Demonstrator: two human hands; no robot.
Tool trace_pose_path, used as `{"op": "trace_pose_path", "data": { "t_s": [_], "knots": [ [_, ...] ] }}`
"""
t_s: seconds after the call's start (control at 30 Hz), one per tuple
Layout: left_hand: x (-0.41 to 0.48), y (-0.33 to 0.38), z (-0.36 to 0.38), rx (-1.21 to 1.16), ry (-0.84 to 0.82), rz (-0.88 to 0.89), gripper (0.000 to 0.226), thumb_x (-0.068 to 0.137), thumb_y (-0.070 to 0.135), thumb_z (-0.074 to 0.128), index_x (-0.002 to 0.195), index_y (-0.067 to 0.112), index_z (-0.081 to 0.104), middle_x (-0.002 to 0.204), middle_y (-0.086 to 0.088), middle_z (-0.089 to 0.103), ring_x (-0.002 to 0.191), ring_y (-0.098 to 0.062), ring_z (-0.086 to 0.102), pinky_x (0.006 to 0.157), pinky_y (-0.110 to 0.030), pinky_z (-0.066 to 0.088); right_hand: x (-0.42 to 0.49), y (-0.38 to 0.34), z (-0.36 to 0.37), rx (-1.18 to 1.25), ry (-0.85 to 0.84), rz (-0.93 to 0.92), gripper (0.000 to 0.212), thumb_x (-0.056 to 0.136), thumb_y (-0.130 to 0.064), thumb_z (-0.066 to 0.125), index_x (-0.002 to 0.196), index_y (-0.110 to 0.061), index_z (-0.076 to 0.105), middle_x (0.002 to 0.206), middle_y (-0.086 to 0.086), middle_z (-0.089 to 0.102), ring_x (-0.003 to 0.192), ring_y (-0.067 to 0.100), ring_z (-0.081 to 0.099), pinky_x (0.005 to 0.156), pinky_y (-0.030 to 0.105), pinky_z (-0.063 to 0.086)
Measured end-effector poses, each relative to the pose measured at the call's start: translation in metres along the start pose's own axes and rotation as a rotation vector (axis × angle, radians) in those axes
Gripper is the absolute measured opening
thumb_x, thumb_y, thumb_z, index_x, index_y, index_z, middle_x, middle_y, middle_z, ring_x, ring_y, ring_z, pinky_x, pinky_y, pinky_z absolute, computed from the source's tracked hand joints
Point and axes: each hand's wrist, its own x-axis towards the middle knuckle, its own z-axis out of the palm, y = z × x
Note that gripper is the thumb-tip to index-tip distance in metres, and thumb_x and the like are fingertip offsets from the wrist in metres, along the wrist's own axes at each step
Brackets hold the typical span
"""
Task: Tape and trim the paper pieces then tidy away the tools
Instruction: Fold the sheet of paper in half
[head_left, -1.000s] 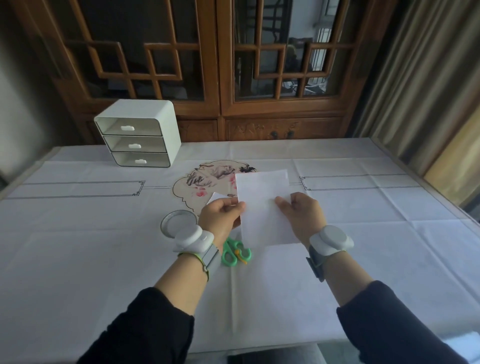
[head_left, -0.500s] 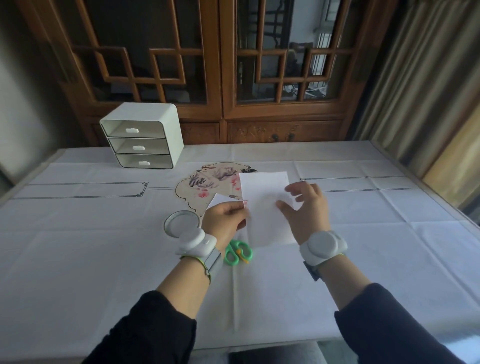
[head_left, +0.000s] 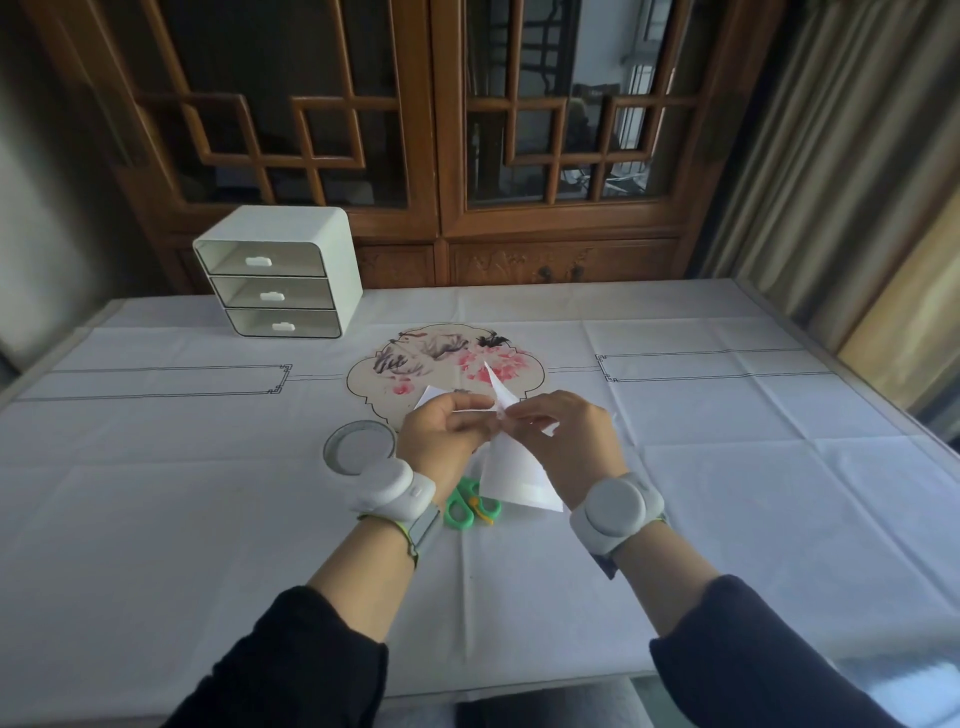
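Observation:
A white paper sheet (head_left: 511, 475) is lifted off the table and tilted on edge, one corner up, the lower part hanging toward the scissors. My right hand (head_left: 566, 441) pinches it near the middle. My left hand (head_left: 441, 439) grips a smaller white paper piece (head_left: 430, 396) and meets the sheet at the same spot. Green scissors (head_left: 470, 505) with an orange pivot lie on the cloth just below my left wrist, partly hidden. A roll of clear tape (head_left: 358, 448) lies flat to the left of my left hand.
A white three-drawer organiser (head_left: 278, 275), drawers closed, stands at the back left. A painted fan-shaped mat (head_left: 415, 358) lies behind my hands. The table (head_left: 753, 493) has a white cloth; a wooden cabinet stands behind, curtains at right.
The sheet lay flat under both hands; now it is raised and turned on edge. My hands have come together at its middle.

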Motion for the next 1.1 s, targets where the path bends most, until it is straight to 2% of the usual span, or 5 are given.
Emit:
{"op": "trace_pose_path", "data": {
  "t_s": [0.17, 0.37, 0.67, 0.97, 1.1],
  "knots": [
    [-0.0021, 0.003, 0.0, -0.032, -0.02, 0.016, 0.016, 0.076, 0.001, 0.07, 0.087, 0.013, 0.068, 0.074, 0.004, 0.071, 0.055, 0.005, 0.061, 0.052, -0.005, 0.042, 0.0016, -0.0009, -0.0038, 0.0, -0.029, 0.005, 0.01, 0.08, -0.027, 0.072, 0.086, -0.02, 0.076, 0.082, -0.008, 0.066, 0.074, 0.007, 0.061, 0.063, 0.0, 0.039],
    [-0.0018, 0.0036, -0.001, -0.021, -0.035, -0.009, 0.016, 0.076, 0.001, 0.07, 0.088, 0.012, 0.069, 0.075, 0.002, 0.071, 0.063, -0.008, 0.06, 0.051, -0.006, 0.043, 0.0033, 0.0032, -0.0034, 0.008, -0.044, -0.001, 0.007, 0.079, -0.029, 0.074, 0.083, -0.023, 0.076, 0.08, -0.011, 0.066, 0.072, 0.005, 0.061, 0.061, 0.001, 0.04],
    [0.0, 0.0041, -0.0041, 0.037, -0.05, 0.052, 0.022, 0.078, -0.003, 0.066, 0.081, 0.018, 0.068, 0.073, 0.005, 0.07, 0.056, 0.006, 0.06, 0.056, -0.004, 0.043, 0.0074, 0.0001, -0.0061, 0.045, -0.099, 0.01, 0.006, 0.081, -0.027, 0.073, 0.081, -0.023, 0.076, 0.078, -0.012, 0.066, 0.07, 0.0, 0.058, 0.063, -0.001, 0.04],
    [0.0026, 0.0031, -0.0057, 0.067, -0.034, 0.038, 0.019, 0.077, 0.004, 0.07, 0.084, 0.021, 0.069, 0.066, 0.008, 0.071, 0.066, -0.012, 0.057, 0.055, -0.008, 0.045, 0.0084, 0.0011, -0.007, -0.013, -0.112, -0.024, 0.006, 0.081, -0.026, 0.072, 0.084, -0.023, 0.076, 0.082, -0.01, 0.067, 0.072, 0.006, 0.061, 0.063, 0.0, 0.04],
    [0.003, 0.0034, -0.0059, 0.125, -0.069, 0.08, 0.019, 0.079, 0.001, 0.068, 0.09, 0.017, 0.07, 0.079, -0.001, 0.071, 0.061, 0.006, 0.06, 0.056, -0.004, 0.042, 0.0099, 0.0001, -0.0095, -0.011, -0.107, -0.024, 0.007, 0.078, -0.028, 0.075, 0.081, -0.021, 0.076, 0.084, -0.007, 0.07, 0.068, -0.002, 0.059, 0.061, 0.002, 0.041]
  ]
}}
